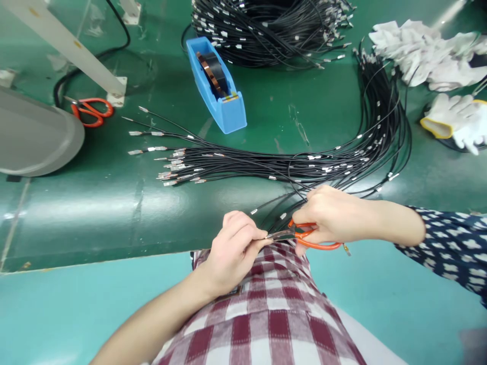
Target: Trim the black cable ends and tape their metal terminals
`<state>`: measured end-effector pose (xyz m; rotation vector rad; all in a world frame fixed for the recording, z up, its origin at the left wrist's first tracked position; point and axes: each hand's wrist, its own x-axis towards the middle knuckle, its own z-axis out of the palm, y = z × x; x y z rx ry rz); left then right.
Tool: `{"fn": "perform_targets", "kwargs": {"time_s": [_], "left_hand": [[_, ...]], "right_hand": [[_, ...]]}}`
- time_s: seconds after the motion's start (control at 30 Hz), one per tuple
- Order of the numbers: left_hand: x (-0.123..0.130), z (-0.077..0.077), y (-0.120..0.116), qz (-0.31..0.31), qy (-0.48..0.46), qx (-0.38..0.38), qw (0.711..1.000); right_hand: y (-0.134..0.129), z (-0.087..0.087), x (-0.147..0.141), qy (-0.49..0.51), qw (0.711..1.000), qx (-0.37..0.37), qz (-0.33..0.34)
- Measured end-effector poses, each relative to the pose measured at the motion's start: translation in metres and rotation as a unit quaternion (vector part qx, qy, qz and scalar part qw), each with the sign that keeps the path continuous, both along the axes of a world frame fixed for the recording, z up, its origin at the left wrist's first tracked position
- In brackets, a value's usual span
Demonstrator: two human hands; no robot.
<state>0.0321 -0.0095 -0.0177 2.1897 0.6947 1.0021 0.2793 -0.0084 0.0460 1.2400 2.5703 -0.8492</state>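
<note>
Hands (235, 244), scissors (300, 234) between, cables (266, 163) just beyond

Below centre, the bare right hand (325, 215) grips orange-handled metal scissors (302, 234), tips at the bare left hand (236, 243); black white-tagged cables (247, 161) cross mid-frame, a blue plastic tape dispenser (231, 114) upper centre.

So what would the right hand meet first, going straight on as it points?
Likely the left hand, at the blade tips of the orange-handled scissors in the right hand; exact depth is unclear.
</note>
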Motion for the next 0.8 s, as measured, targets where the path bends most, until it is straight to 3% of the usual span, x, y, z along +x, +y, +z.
{"fn": "perform_targets", "kwargs": {"time_s": [0.27, 0.57, 0.8], "left_hand": [[-0.001, 0.006, 0.003, 0.006, 0.0, -0.063, 0.998], [0.001, 0.007, 0.002, 0.002, -0.016, -0.073, 0.997], [-0.001, 0.009, 0.003, -0.002, -0.007, -0.075, 0.997]], "right_hand": [[-0.005, 0.004, -0.006, -0.011, 0.991, 0.131, 0.019], [-0.004, 0.006, -0.008, -0.061, 0.987, 0.136, 0.065], [-0.004, 0.011, -0.004, -0.028, 0.989, 0.138, 0.046]]}}
